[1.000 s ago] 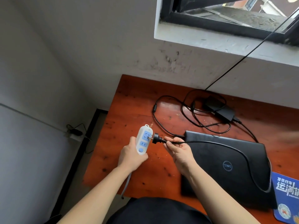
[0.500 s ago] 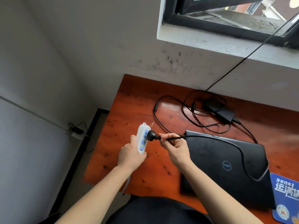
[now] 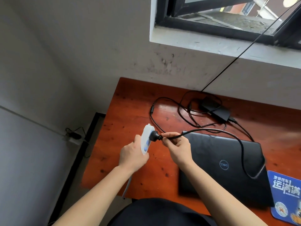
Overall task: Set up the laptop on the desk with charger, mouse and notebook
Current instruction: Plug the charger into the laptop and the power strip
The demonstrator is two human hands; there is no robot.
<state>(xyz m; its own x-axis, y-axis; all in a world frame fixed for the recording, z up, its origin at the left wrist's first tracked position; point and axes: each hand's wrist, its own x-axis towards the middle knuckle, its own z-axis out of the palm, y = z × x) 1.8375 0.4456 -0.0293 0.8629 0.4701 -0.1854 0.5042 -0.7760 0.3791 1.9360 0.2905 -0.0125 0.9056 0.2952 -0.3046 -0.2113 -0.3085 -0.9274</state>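
Head view: left hand (image 3: 132, 158) grips the white power strip (image 3: 147, 139) upright above the desk (image 3: 130, 111). Right hand (image 3: 178, 150) pinches the charger cable (image 3: 211, 131) just behind its black plug (image 3: 155, 135), seated in the strip.

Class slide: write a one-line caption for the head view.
Left hand steadies a white power strip while the right hand seats the charger plug beside a closed laptop.
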